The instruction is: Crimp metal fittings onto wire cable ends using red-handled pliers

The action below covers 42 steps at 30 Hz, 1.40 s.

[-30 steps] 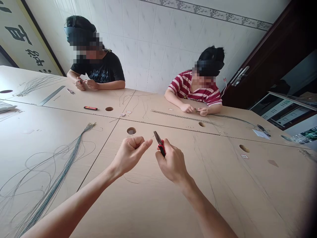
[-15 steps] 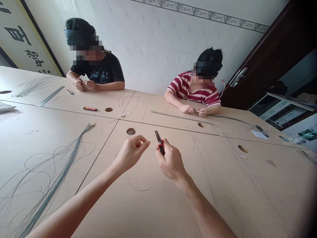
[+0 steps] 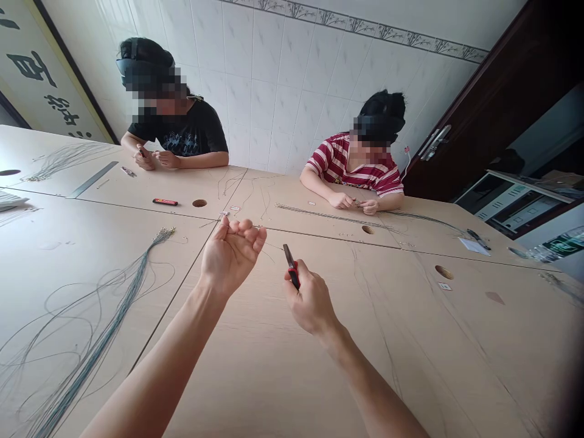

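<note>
My right hand (image 3: 311, 299) is closed round the red and black handles of small pliers (image 3: 292, 267), their dark jaws pointing up and away. To its left, my left hand (image 3: 232, 252) is turned palm up with its fingers curled. A thin wire (image 3: 268, 244) runs from the left fingers toward the plier tips; its end at the fingers is hard to make out. The wire seems to pass close to the jaws, but contact cannot be made out. On the left of the table lies a bundle of grey-green wires (image 3: 121, 307) with small metal ends.
Across the table (image 3: 255, 377) sit a person in black (image 3: 191, 131) and a person in red stripes (image 3: 333, 158), both with hands on the table. A red and black knife (image 3: 165, 202), a metal ruler (image 3: 93, 179), more wires (image 3: 319, 213) and round table holes (image 3: 444, 272) lie beyond my hands.
My left hand has turned palm up and moved up and slightly left, drawing the wire with it. The pliers in my right hand have barely shifted.
</note>
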### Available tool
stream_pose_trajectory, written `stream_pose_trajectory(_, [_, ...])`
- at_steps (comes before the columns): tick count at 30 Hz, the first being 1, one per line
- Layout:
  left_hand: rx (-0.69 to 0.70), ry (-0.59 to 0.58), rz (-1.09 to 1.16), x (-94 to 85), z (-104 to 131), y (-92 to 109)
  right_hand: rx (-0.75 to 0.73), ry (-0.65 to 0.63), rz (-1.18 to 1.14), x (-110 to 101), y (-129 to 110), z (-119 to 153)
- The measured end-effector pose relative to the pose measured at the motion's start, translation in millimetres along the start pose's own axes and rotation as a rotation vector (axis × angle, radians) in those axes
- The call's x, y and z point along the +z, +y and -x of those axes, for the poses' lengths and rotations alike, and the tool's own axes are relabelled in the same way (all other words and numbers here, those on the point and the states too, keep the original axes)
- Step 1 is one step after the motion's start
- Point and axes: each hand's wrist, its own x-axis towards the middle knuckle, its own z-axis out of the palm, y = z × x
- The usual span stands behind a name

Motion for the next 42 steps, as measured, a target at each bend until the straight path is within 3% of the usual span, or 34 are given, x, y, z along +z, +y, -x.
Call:
stream_pose_trajectory(2, [-0.013, -0.077, -0.016, 4.1, 5, 1, 0.014, -0.01, -0.008, 1, 2, -1])
stream_pose_trajectory(5, [-0.011, -0.142, -0.22, 2.4, 9, 0, 0.032, -0.016, -0.024, 0, 6, -2])
stream_pose_trajectory(8, [0.035, -0.137, -0.496, -1.3, 12, -2, 0.055, -0.015, -0.038, -3, 9, -3])
stream_pose_trajectory(14, [0.138, -0.067, -1.284, -2.7, 21, -13, 0.04, -0.018, -0.008, -5, 8, -4])
stream_pose_trajectory(19, [0.183, -0.115, -1.624, -6.9, 18, -25, -0.001, -0.014, 0.064, -3, 7, -6])
stream_pose_trajectory(35, [0.265, -0.131, -1.584, -15.3, 17, -30, -0.027, 0.028, 0.061, 8, 19, -9])
stream_pose_trajectory(42, [0.24, -0.114, -1.536, -16.5, 18, -31, -0.013, 0.019, 0.036, 10, 21, -10])
